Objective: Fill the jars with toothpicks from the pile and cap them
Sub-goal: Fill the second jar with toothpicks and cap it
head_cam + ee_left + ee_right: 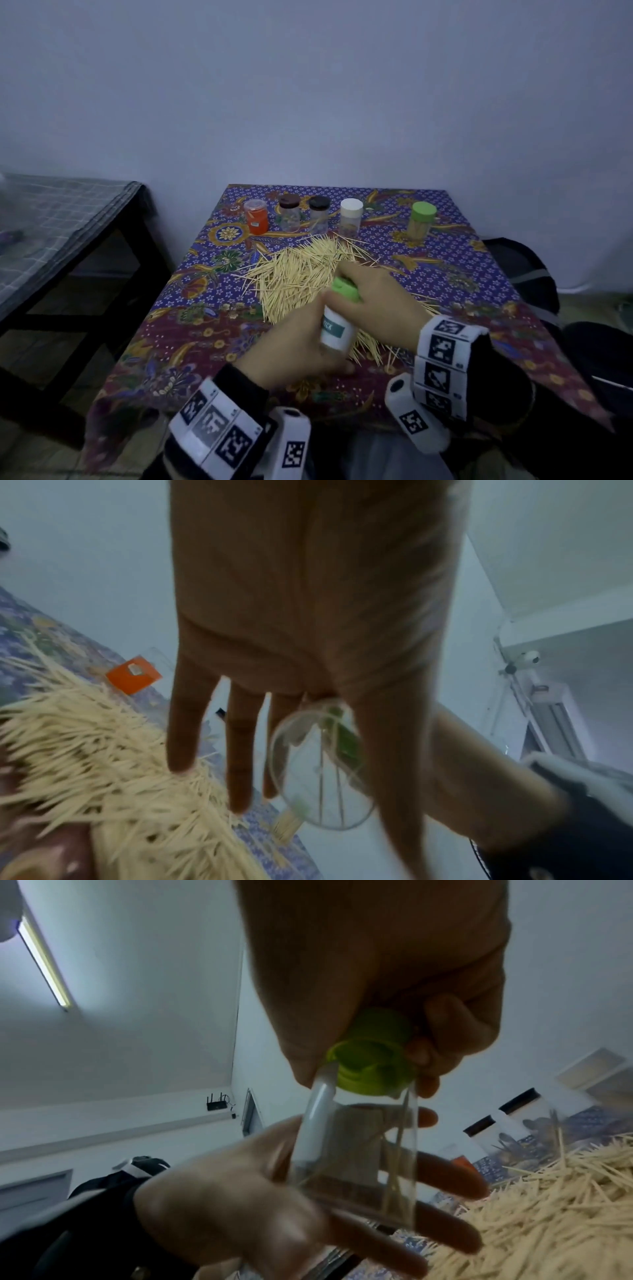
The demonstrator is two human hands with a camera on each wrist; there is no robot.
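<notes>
Green cap (344, 288) R-hand (383, 301), jar (337, 330) prob. L-hand (291, 346).

Home room, batik tablecloth (445, 274), wall router (216, 1105)

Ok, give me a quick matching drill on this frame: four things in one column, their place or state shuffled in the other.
1 left hand
2 right hand
3 orange jar
4 standing green-lidded jar

A grips the green cap
B left end of the back row
C holds the labelled jar
D right end of the back row

Pairs: 1-C, 2-A, 3-B, 4-D
</notes>
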